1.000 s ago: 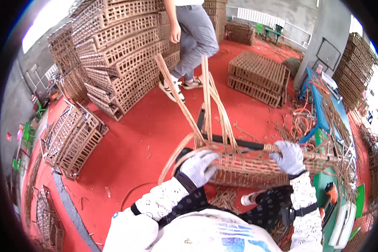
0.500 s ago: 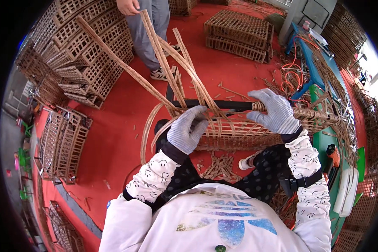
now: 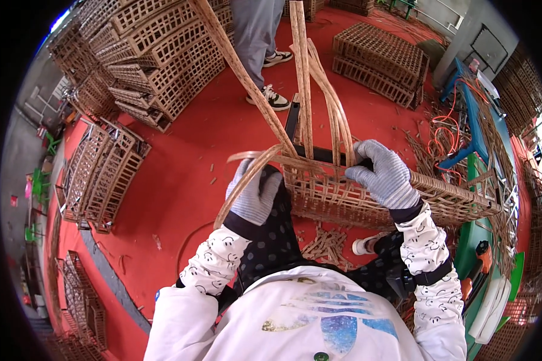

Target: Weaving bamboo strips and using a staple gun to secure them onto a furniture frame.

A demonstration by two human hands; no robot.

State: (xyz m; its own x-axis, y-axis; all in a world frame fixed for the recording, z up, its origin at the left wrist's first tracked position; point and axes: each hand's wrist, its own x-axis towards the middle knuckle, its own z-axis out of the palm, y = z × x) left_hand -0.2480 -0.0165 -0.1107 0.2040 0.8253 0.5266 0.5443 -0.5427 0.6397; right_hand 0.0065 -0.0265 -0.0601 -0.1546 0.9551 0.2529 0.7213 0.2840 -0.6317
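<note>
A half-woven basket frame [image 3: 337,195] of brown flat wicker strips rests across my lap, with a black bar [image 3: 325,155] along its upper edge. Long loose strips [image 3: 302,78] rise from its left part, and one thin strip [image 3: 251,174] curls out past its left end. My right hand [image 3: 386,177], in a grey striped glove, closes thumb and fingers on a wicker strip where it meets the bar. My left hand [image 3: 252,195], gloved alike, is beside the basket's left end, thumb apart from the fingers. The curling strip crosses in front of it; its fingertips are partly hidden.
Stacked woven baskets [image 3: 156,54] stand at the far left, others [image 3: 102,174] nearer. More [image 3: 379,57] lie behind. A person [image 3: 256,48] stands beyond the strips. A blue bench [image 3: 473,114] and green table [image 3: 479,210] are right. Offcuts [image 3: 325,243] litter the red floor.
My right hand has slid left along the bar to the upright strips. My left hand has drawn away from the weave to the left. The view has shifted, moving the scene rightward.
</note>
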